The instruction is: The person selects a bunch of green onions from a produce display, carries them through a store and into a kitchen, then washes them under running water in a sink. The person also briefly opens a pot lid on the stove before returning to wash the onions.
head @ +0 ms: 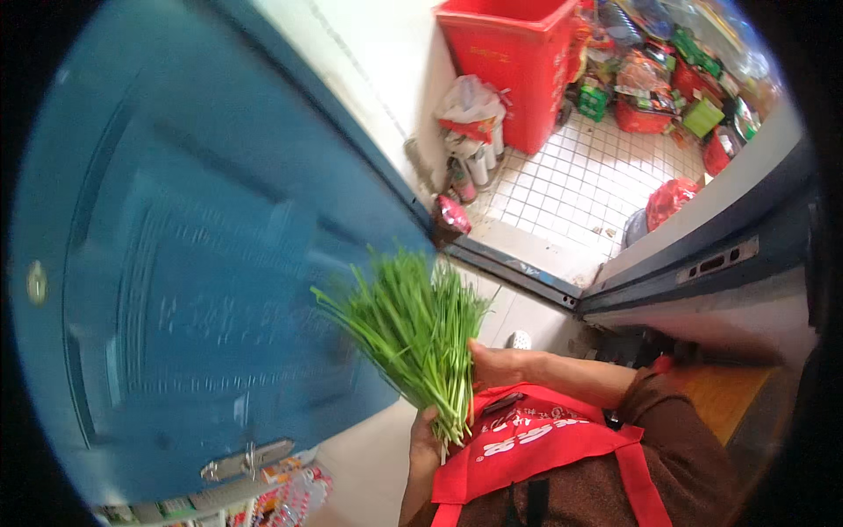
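A thick bunch of long green leafy stalks, which look like Chinese chives (pixel 421 323), is held in front of a red apron (pixel 540 441) bearing white writing. My left hand (pixel 427 435) grips the bunch near its pale stem ends, low on its left side. My right hand (pixel 497 365) is against the other side of the stalks, higher up, with its fingers partly hidden behind them. The leaf tips fan out away from me.
A blue door (pixel 217 277) with a metal handle (pixel 249 461) stands open on the left. Past the threshold (pixel 514 270) are a tiled floor (pixel 560 184), a large red bin (pixel 514 72), bottles and piled baskets. A shelf (pixel 217 500) with packages stands at lower left.
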Motion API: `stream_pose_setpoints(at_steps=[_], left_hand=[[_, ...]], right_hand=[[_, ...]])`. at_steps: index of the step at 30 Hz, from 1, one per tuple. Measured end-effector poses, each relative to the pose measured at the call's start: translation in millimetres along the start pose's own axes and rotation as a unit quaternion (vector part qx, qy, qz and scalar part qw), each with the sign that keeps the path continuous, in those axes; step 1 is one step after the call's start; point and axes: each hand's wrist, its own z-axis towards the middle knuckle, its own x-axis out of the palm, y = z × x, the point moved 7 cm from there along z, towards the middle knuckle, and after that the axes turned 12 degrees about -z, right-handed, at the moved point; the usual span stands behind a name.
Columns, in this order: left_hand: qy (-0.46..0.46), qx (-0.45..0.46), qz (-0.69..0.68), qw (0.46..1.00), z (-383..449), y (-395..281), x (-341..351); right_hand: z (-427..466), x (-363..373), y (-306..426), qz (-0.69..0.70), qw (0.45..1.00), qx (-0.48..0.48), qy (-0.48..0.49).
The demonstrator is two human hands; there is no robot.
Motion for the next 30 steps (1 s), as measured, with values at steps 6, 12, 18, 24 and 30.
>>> stream_pose_setpoints(at_steps=[6,12,18,24,30], left_hand=[[0.148,-0.011,0.125,0.981,136,-27,167],[0.206,-0.050,0.202,0.956,274,-20,300],[0.253,-0.097,0.257,0.928,426,3,468],[0.298,-0.195,0.338,0.871,519,70,641],[0.330,-0.300,0.390,0.806,609,174,763]], right_hand=[[-42,-63,168,-0.058,0.964,-0.167,-0.199],[-98,-167,302,-0.107,0.898,-0.304,-0.301],[-189,-261,468,-0.146,0.783,-0.426,-0.428],[-316,-338,569,-0.025,0.728,-0.443,-0.524],[-451,-393,645,-0.042,0.678,-0.523,-0.516]])
